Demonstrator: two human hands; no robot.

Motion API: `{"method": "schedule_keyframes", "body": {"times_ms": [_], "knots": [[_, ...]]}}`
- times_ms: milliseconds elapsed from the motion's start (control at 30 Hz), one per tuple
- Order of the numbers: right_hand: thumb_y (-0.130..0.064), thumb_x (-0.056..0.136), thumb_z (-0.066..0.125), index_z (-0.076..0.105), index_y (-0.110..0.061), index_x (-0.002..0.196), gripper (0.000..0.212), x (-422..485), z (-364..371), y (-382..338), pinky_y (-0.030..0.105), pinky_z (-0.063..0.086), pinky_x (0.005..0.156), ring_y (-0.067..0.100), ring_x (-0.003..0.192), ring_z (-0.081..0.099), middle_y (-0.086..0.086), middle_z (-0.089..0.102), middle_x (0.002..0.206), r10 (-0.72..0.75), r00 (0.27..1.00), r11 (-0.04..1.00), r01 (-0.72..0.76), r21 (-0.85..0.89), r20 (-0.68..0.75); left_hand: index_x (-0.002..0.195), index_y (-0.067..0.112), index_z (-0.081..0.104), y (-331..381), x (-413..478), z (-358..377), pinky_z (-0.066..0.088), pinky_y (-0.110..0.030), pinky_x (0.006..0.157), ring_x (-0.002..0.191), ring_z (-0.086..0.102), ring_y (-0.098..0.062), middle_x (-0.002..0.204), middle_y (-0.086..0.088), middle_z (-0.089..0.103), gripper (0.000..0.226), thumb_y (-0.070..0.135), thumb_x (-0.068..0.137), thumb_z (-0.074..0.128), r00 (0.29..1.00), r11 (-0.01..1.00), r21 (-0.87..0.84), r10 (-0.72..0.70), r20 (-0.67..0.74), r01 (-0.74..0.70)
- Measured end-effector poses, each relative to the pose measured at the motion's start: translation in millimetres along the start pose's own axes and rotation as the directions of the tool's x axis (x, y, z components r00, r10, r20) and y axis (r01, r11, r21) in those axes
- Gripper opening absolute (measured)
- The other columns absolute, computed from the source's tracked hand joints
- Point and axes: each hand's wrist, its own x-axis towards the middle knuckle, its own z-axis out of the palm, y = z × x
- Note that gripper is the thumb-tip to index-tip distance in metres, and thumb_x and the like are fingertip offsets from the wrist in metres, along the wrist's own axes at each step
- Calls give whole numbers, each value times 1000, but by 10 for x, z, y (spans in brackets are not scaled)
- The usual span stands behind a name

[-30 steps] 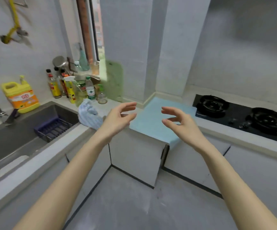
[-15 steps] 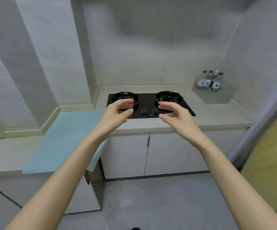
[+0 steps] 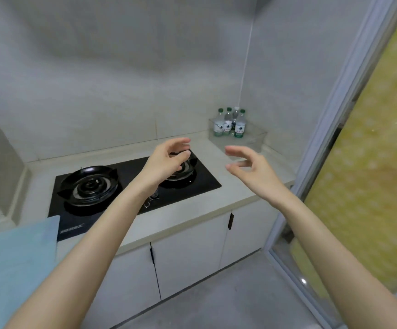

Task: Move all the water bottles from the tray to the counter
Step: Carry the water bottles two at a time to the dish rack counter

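Note:
Several small water bottles with green caps and white labels stand upright together in a clear tray in the far right corner of the counter. My left hand hovers over the stove's right burner, fingers curled and apart, holding nothing. My right hand floats over the counter just in front of the tray, also empty with fingers spread. Both hands are short of the bottles.
A black two-burner gas stove is set into the counter left of the tray. A light blue cloth or board lies at the near left. White cabinet doors run below. A yellow patterned sliding door stands at the right.
My view has swung right from the sink area to the stove, then further right. The tray of bottles came into view and is now closer. Both hands stay raised and empty.

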Motion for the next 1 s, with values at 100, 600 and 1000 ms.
{"method": "schedule_keyframes", "body": {"times_ms": [100, 600, 1000], "knots": [[-20, 90, 62, 55, -29, 125, 38, 363, -217, 203, 17, 44, 86, 0, 98, 62, -16, 58, 123, 19, 999, 1000, -20, -20, -48, 126, 24, 57, 28, 484, 222, 52, -36, 94, 113, 59, -14, 124, 4, 62, 34, 11, 94, 54, 999, 1000, 8, 2, 47, -2], [-15, 89, 62, 56, -26, 124, 37, 2247, -1271, 1661, 15, 45, 81, -4, 88, 59, -15, 59, 119, 44, 993, 999, -43, 4, -113, 124, 25, 58, -216, 2686, 1595, 52, -34, 87, 101, 61, -13, 116, 6, 63, 34, 13, 93, 56, 999, 999, 39, 12, 53, -14], [-13, 89, 62, 56, -21, 125, 38, 3826, -1925, 2649, 20, 46, 83, 18, 101, 61, -5, 60, 125, 61, 998, 998, -60, -26, 29, 125, 22, 57, -578, 4173, 2363, 50, -34, 89, 97, 60, -13, 122, 3, 61, 33, 16, 93, 56, 990, 983, 132, -116, -83, 127]]}}
